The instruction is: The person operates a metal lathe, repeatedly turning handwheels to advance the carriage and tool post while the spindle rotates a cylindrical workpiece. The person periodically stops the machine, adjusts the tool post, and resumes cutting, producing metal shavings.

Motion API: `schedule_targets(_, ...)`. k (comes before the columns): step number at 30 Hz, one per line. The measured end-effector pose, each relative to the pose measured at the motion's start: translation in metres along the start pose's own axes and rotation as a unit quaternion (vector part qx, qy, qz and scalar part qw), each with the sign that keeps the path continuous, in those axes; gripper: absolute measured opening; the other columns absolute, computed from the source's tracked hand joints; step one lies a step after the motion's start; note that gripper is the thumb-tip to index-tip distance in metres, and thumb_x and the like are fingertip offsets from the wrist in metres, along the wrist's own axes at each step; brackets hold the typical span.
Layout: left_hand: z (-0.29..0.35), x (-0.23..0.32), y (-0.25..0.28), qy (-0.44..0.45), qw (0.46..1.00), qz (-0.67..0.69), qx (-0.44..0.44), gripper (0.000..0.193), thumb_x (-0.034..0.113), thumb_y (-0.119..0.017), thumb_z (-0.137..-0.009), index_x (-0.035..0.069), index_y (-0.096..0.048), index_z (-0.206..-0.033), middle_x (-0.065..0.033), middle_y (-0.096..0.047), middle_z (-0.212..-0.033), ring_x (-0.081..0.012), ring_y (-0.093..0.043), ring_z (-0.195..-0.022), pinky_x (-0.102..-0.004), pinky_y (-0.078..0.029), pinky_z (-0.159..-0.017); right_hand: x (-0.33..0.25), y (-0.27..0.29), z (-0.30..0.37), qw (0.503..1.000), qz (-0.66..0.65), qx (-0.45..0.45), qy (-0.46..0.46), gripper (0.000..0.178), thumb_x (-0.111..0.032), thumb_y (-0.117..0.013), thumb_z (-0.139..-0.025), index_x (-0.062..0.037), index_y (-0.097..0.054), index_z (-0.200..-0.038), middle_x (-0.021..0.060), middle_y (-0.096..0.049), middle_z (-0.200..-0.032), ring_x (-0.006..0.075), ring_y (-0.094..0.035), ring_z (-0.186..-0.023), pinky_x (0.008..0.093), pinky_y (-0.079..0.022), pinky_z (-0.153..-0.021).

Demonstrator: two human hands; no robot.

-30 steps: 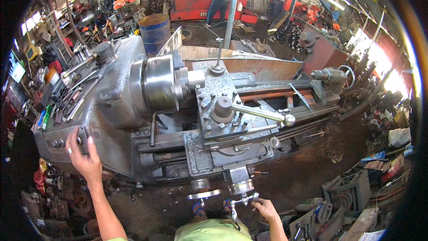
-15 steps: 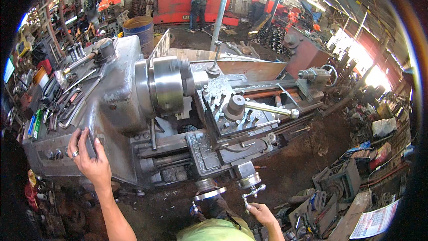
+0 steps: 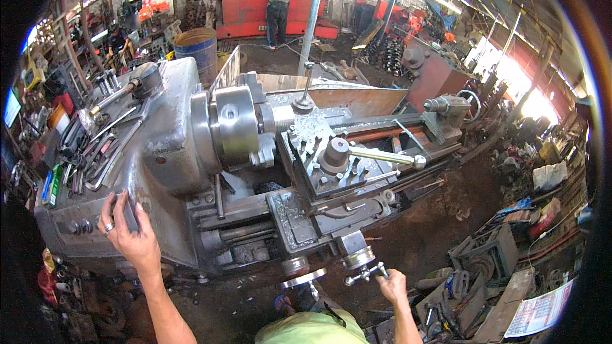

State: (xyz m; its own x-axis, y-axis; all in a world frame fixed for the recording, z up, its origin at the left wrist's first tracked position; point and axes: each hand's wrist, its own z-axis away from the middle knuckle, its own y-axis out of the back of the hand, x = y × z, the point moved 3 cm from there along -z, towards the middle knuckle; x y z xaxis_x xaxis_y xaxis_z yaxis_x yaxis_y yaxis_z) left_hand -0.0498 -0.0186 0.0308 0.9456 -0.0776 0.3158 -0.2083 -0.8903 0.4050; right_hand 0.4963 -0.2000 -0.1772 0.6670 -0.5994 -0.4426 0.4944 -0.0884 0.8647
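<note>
A large grey metal lathe stands in front of me. At its left end, my left hand (image 3: 132, 236) has its fingers and thumb around a dark flat lever (image 3: 131, 211) at the headstock (image 3: 169, 140). My right hand (image 3: 393, 285) is closed on a handle end of the small metal crank (image 3: 366, 274) below the carriage. The shiny chuck (image 3: 234, 121) shows its stepped jaws. Right of it, the tool post (image 3: 335, 155) carries a long clamp handle (image 3: 386, 156), with metal chips around it. A handwheel (image 3: 304, 277) sits left of the crank.
Wrenches and hex keys (image 3: 105, 153) lie on the headstock's top. The tailstock (image 3: 445, 109) is at the bed's far right. Behind stand a blue drum (image 3: 196, 50) and a person (image 3: 278, 6) facing a red machine (image 3: 239, 9). Scrap parts and a paper calendar (image 3: 539, 311) lie at right.
The crank has turned, and my right hand has moved with its handle up and to the right. The chuck's jaws stand at a different angle. My left hand stays at the lever.
</note>
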Motion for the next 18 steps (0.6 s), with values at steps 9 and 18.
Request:
schedule_targets(9,0.001,-0.001,0.000,0.002,1.000,0.001,-0.005,0.033,0.004,-0.067,-0.086,0.006,-0.066,-0.118,-0.0129,-0.058,-0.128,-0.0322,-0.049,-0.118,-0.0464,-0.038,-0.101,-0.026,-0.072,0.006,0.971,0.154,-0.167,-0.075,0.042,-0.033,-0.065,-0.081,0.0018,-0.068,-0.104,0.0257,-0.069,-0.107,0.0388,-0.068,-0.102,0.0459,-0.056,-0.086)
schedule_targets(18,0.001,-0.006,-0.004,-0.021,0.999,-0.023,0.011,0.032,0.008,-0.066,-0.087,0.006,-0.065,-0.120,-0.0145,-0.059,-0.127,-0.0338,-0.051,-0.119,-0.0468,-0.038,-0.101,-0.019,0.024,-0.003,0.994,0.045,-0.102,-0.013,0.040,-0.039,-0.074,-0.078,0.0000,-0.073,-0.087,0.0249,-0.070,-0.092,0.0389,-0.069,-0.087,0.0452,-0.053,-0.079)
